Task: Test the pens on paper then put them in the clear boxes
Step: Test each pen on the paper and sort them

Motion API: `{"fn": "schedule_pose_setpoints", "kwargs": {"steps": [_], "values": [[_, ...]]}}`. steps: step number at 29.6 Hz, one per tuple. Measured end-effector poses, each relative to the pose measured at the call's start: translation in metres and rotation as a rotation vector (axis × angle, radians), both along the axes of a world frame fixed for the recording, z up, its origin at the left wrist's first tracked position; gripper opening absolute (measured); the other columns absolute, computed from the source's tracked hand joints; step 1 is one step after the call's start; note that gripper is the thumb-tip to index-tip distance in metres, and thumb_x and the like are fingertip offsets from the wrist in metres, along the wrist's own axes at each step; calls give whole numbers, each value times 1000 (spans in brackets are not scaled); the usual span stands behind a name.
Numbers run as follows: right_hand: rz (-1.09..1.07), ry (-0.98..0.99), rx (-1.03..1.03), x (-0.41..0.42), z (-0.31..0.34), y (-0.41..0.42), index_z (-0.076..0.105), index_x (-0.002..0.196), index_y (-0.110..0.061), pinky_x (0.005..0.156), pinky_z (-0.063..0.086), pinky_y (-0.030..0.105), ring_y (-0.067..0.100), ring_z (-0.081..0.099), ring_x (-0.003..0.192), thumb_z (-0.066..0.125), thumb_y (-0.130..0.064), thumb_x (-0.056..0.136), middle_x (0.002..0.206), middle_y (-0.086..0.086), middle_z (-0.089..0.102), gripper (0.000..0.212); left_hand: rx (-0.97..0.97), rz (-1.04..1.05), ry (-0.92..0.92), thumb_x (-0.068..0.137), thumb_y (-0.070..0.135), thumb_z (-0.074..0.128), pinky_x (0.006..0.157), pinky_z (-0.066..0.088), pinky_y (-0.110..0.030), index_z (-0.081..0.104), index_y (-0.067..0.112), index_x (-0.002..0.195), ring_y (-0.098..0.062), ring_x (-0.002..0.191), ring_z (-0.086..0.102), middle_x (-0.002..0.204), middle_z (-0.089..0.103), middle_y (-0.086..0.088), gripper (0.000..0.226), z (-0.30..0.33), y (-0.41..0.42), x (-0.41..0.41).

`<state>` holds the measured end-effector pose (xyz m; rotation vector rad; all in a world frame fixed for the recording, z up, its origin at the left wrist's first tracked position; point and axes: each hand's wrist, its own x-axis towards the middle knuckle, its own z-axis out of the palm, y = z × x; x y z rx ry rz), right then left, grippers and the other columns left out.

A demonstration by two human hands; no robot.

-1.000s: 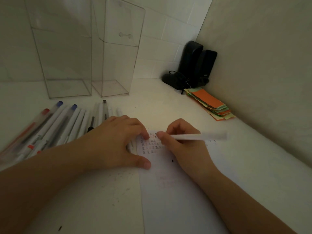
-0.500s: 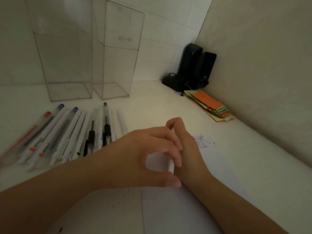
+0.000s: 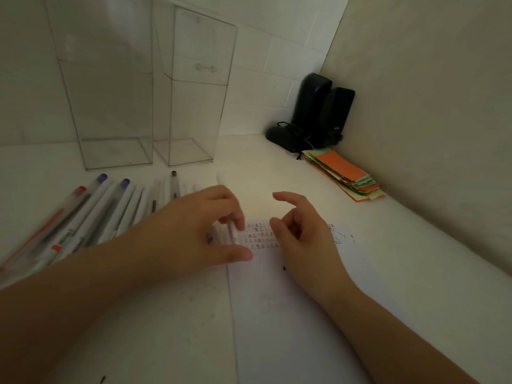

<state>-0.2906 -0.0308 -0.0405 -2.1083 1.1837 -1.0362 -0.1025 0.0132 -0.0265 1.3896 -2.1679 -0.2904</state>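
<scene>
Pens [image 3: 91,217] lie in a row on the left of the desk [image 3: 166,314], tips toward us, and one more white pen [image 3: 232,231] sits in our left hand [image 3: 191,234], pinched between fingers and thumb at the left edge of the paper [image 3: 291,314]. Our right hand [image 3: 302,234] hovers over the sheet with fingers loosely curled, holding nothing. Rows of small test marks [image 3: 260,236] run across the far end of the paper.

We judge this pen ready for a box. To do it well, we should keep the grip near the middle of the barrel, lift clear of the row without knocking it, and lower the pen upright into the nearer tall clear box [image 3: 191,90] — both boxes are narrow and light, so dropping from height could tip one. The other clear box [image 3: 108,87] stands just left of it; both look empty.

Only one view here. The desk is white and dimly lit, set in a corner — white wall behind, plain panel on the right. Far right, dark speakers [image 3: 321,112] with a tangle of cable, and nearer them a fanned stack of coloured paper slips [image 3: 346,173].
</scene>
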Motion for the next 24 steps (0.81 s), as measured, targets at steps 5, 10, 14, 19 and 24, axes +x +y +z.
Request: {"fn": "schedule_pose_setpoints", "kwargs": {"steps": [5,10,14,19,24], "values": [[-30,-62,70,-1,2,-2,52,106,-30,54,40,8,0,47,52,53,-14,91,58,-4,45,22,-32,77,-201,62,82,27,69,26,-11,47,43,89,0,82,42,96,47,22,51,-12,-7,8],[-73,-121,137,-2,3,-3,55,104,-28,53,38,7,-1,44,50,53,-15,91,57,-5,44,18,-80,207,-292,61,86,9,82,25,-27,44,40,81,-8,86,41,87,49,19,62,-13,-6,9],[-135,-265,280,-6,4,-8,59,104,-29,57,38,16,0,44,50,53,-19,91,57,-8,48,17,-257,181,-373,80,68,23,79,42,-37,57,33,75,-13,77,56,77,62,13,50,-2,1,-2],[-114,-541,458,-11,12,-8,62,97,-22,53,36,23,6,42,50,51,-11,91,52,-8,53,16,-12,-133,-412,77,69,26,93,33,-28,48,35,114,-7,107,41,120,48,15,54,9,31,-48],[-84,-584,478,-16,24,-3,63,92,-17,49,34,22,10,41,50,51,-11,92,51,-4,53,13,138,-234,-405,79,70,37,101,26,-26,28,35,135,-8,121,28,141,27,13,67,4,51,-64]]}}
